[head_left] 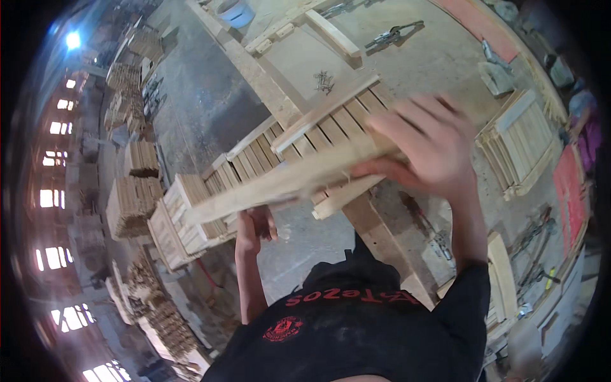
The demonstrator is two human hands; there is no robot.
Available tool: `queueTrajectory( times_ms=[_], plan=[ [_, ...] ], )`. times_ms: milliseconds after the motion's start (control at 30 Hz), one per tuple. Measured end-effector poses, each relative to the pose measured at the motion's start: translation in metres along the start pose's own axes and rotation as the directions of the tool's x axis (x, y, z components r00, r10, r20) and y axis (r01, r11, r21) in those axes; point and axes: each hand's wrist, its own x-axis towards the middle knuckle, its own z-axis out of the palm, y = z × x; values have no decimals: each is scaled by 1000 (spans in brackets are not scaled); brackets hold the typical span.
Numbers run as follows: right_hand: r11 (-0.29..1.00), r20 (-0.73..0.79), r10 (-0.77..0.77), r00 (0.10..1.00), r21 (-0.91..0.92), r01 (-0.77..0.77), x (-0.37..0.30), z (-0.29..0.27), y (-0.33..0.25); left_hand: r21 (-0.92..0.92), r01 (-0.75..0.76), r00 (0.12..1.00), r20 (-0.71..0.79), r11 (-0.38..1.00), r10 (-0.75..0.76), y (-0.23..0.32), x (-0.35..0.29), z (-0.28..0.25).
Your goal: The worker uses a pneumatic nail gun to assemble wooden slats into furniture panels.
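Observation:
A long pale wooden board (289, 175), smeared by motion, slants across the middle from lower left to upper right. My right hand (433, 146) is blurred at its right end, fingers above and thumb below, closed around it. Under the board's near edge is my left hand (256, 224), its fingers bent; part of it is hidden behind the wood. Beneath and beyond the board lies a slatted wooden panel (334, 127), with crosspieces over its parallel slats. A short wooden piece (347, 196) sticks out below the board, near my right thumb.
Stacks of wooden slats (133, 200) stand along the left. Another slatted panel (519, 143) leans at the right. A wooden beam (254, 73) runs beyond the work, near loose nails (323, 81) and a metal clamp (394, 36). A pale bucket (235, 13) is at the far edge.

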Motion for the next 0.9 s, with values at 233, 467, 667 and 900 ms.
queueTrajectory(
  times_ms=[233,467,667,900],
  plan=[
    [937,608,254,753,38,-347,44,194,117,-375,-93,931,-361,922,-53,-52,86,3],
    [942,598,282,750,-24,-335,-23,333,136,498,196,845,-522,845,112,-83,143,24],
    [902,367,167,915,316,-292,31,240,29,751,332,940,-315,570,-133,-109,147,6],
    [759,511,-498,701,-134,637,156,-26,-131,603,265,927,-375,752,-26,-63,115,53]
  ],
)
